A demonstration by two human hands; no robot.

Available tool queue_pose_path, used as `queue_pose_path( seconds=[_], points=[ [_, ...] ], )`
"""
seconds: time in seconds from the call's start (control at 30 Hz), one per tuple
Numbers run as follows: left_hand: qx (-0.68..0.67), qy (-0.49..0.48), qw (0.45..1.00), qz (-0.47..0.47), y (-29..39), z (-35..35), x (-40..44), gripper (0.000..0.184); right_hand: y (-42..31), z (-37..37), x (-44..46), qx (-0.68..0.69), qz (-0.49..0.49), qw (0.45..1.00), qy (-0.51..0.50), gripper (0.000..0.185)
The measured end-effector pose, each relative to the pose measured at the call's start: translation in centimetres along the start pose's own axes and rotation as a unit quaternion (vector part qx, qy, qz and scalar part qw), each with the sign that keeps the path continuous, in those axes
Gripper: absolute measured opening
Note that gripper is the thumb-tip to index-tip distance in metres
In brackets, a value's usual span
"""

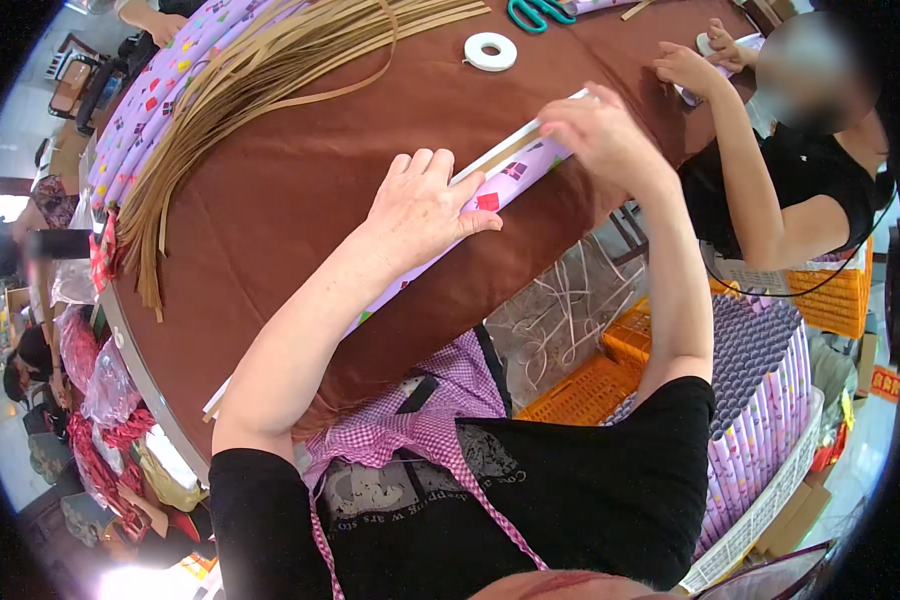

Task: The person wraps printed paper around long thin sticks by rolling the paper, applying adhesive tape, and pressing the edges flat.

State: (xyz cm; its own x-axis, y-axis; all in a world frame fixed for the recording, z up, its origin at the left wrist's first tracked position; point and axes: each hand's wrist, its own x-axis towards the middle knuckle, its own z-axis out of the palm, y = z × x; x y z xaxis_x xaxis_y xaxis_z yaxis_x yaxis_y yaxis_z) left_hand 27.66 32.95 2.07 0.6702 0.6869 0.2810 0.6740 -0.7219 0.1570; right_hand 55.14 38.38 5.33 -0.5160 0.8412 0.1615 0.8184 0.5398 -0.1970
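A long purple patterned tube [511,172] slants across the brown-covered table in front of me. A white tape strip [503,148] runs along its far side, with a tan band between the two. My left hand [425,212] presses on the middle of the tube, thumb on the near side and index finger along the tan band. At the upper right end, my right hand [610,135] bends over the tube and strip with fingertips at the white strip. Exactly what its fingers pinch is partly hidden.
Long tan strips [260,95] lie over more patterned tubes [135,150] at the upper left. A white tape roll [490,51] and green scissors [540,12] lie at the back. A co-worker's hands [695,68] work at right. Finished tubes fill a white basket [755,515] beside orange crates [580,392].
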Motion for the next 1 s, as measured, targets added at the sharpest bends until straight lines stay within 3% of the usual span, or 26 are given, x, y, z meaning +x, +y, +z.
queue_pose_path(
  seconds=[0.07,0.2,0.43,0.57,0.7,0.8,0.93,1.0],
  points=[
    [0.001,0.019,1.000,0.008,0.0,0.1,0.0,0.056,-2.2,0.6,0.1,0.148,-0.077,0.986,-0.029,0.022],
    [0.002,0.015,1.000,0.007,-0.1,0.2,-0.1,0.056,-1.9,2.0,0.4,0.219,-0.103,0.969,-0.059,0.020],
    [0.007,-0.008,1.000,0.005,-0.4,0.3,-0.1,0.066,1.6,0.2,0.3,0.115,-0.034,0.992,-0.046,0.021],
    [-0.009,-0.009,1.000,0.003,-0.3,0.3,-0.1,0.062,4.1,-0.3,0.3,0.098,-0.025,0.995,0.001,0.021],
    [-0.009,-0.024,1.000,-0.008,0.1,-0.2,-0.2,0.060,7.0,-0.5,0.2,0.047,0.041,0.997,-0.037,0.026],
    [-0.002,-0.024,1.000,-0.006,0.2,-0.2,0.0,0.059,9.1,-0.1,0.1,0.064,0.053,0.995,0.050,0.035],
    [0.005,-0.014,1.000,-0.002,0.1,-0.1,-0.2,0.057,9.3,-1.7,0.2,-0.020,0.095,0.995,0.006,0.032],
    [0.007,-0.010,1.000,0.002,-0.1,-0.1,-0.2,0.056,7.6,-0.9,-0.2,-0.017,0.020,0.992,0.122,0.028]
  ],
)
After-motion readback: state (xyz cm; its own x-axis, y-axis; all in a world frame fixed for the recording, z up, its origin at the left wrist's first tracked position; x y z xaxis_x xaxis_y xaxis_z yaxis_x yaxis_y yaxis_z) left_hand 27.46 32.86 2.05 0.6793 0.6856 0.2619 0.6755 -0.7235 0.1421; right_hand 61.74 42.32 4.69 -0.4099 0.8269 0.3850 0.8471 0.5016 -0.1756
